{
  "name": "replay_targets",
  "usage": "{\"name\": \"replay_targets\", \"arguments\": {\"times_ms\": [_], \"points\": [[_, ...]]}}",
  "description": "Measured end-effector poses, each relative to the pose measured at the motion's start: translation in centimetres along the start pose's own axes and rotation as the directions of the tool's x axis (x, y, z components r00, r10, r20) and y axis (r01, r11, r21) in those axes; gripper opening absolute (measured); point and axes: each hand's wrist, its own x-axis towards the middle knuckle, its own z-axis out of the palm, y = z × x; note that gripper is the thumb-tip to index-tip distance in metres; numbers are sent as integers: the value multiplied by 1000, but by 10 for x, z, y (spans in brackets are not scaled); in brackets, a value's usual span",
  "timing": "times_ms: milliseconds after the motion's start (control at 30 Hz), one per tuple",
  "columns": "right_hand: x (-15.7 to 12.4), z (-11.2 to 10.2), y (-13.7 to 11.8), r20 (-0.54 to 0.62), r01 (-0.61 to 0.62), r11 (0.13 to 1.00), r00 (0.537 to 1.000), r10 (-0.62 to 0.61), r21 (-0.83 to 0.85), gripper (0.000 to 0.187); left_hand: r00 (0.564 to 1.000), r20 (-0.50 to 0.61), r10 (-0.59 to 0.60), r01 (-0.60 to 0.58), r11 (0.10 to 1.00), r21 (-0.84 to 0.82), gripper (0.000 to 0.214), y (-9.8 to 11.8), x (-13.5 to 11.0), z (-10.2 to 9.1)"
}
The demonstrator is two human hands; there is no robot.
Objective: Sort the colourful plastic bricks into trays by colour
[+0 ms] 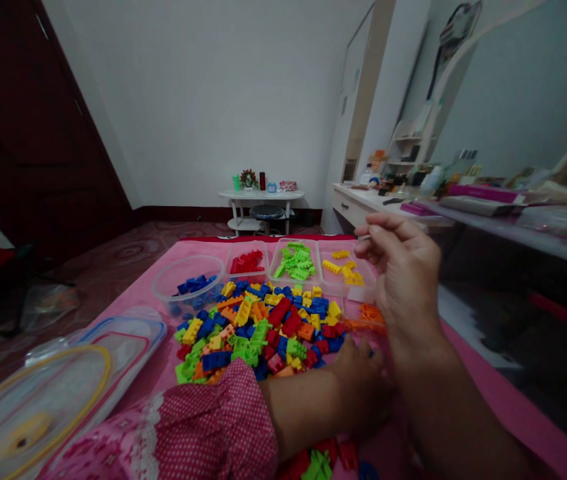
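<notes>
My right grip was lifted near the yellow bricks, the fingers curled toward the thumb; whether something small was between them, I could not tell. My left grip was lower, palm down at the right side of the mixed pile of bricks, fingers bent but blurred, so its hold I could not tell. The pile lay on the pink surface, before a round container with blue bricks.
</notes>
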Motion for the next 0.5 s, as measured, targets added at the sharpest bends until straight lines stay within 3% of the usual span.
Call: {"name": "replay_targets", "arguments": {"times_ms": [100, 200, 267, 400, 500], "points": [[-3, 3, 2, 22, -17, 1000, 1000, 17, 1, 9, 985, 124, -117, 118, 993, 5, 41, -5, -8, -6], [-6, 6, 3, 50, -17, 1000, 999, 17, -4, 10, 937, 201, -284, 268, 958, 105, 37, -15, -22, -18], [-9, 8, 4, 70, -2, 1000, 998, 2, -10, 10, 914, 204, -351, 336, 936, 104, 34, -25, -33, -27], [-13, 11, 5, 92, 27, 999, 996, -24, -32, 10, 931, 158, -329, 334, 942, -5, 37, -47, -54, -47], [-14, 12, 4, 104, 35, 998, 994, -30, -51, 10, 896, 130, -424, 425, 905, 22, 30, -66, -70, -57]]}}
